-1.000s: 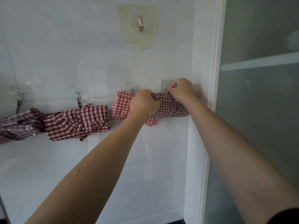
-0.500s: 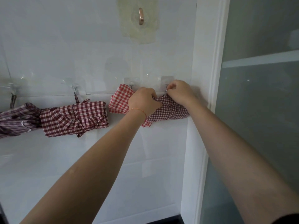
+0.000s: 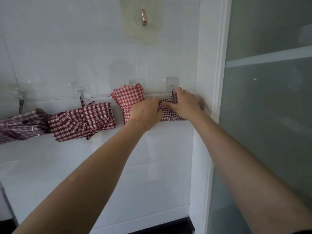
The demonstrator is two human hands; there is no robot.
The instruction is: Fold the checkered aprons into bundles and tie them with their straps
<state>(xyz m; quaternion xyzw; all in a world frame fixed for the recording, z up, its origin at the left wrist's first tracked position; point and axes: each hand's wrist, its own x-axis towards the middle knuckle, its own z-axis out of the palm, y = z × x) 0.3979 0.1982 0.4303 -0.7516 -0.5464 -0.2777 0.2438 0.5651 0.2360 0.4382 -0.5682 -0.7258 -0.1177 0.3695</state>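
Observation:
Against the white tiled wall hang several checkered apron bundles. A fine dark-red checkered bundle [image 3: 170, 114] hangs from the rightmost clear hook [image 3: 171, 84]. My left hand [image 3: 146, 112] grips its left end, fingers curled into the cloth. My right hand [image 3: 183, 103] lies over its top, thumb and forefinger pinching the strap loop at the hook. Behind my left hand a bright red checkered bundle [image 3: 129, 97] tilts up to the left. A tied dark-red bundle [image 3: 82, 121] hangs left of it, and a purple plaid one [image 3: 22, 125] at the far left.
A copper hook [image 3: 143, 16] on a yellowed adhesive patch sits high on the wall. A white door frame [image 3: 209, 98] and a frosted glass panel [image 3: 270, 107] close off the right side. A dark floor strip [image 3: 168, 225] shows below the tiles.
The bright red bundle's left end has swung upward. My right hand has flattened over the fine-checked bundle, and my left hand has slid slightly lower on it.

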